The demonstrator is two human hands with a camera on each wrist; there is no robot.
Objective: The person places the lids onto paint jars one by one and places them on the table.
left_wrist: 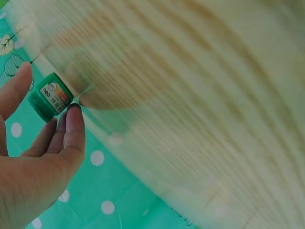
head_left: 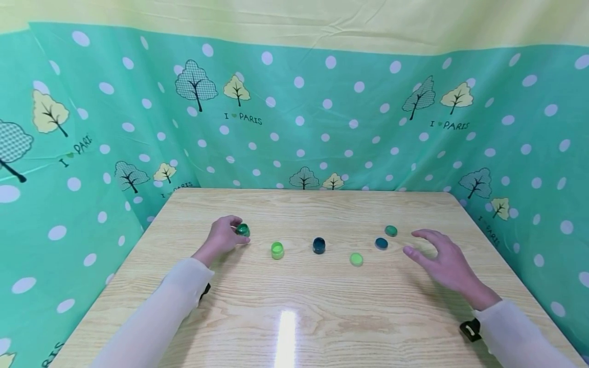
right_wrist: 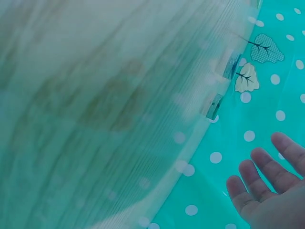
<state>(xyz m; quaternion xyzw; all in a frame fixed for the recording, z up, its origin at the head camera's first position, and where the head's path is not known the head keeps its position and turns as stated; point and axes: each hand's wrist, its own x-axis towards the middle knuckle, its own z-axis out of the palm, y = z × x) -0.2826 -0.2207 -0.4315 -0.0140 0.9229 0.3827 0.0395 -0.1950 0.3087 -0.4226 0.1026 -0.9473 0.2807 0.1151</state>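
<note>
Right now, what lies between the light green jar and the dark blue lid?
In the head view, the dark blue jar stands between them; the light green lid lies off that line.

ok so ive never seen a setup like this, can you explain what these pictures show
There's no machine: a person works with bare hands. The wide picture comes from a camera on the head, the other two from cameras on the wrists. On the wooden table stand a light green jar and a dark blue jar, with three lids to their right. The left hand is around a dark green jar; how firmly it grips is unclear. The right hand holds nothing.
</note>
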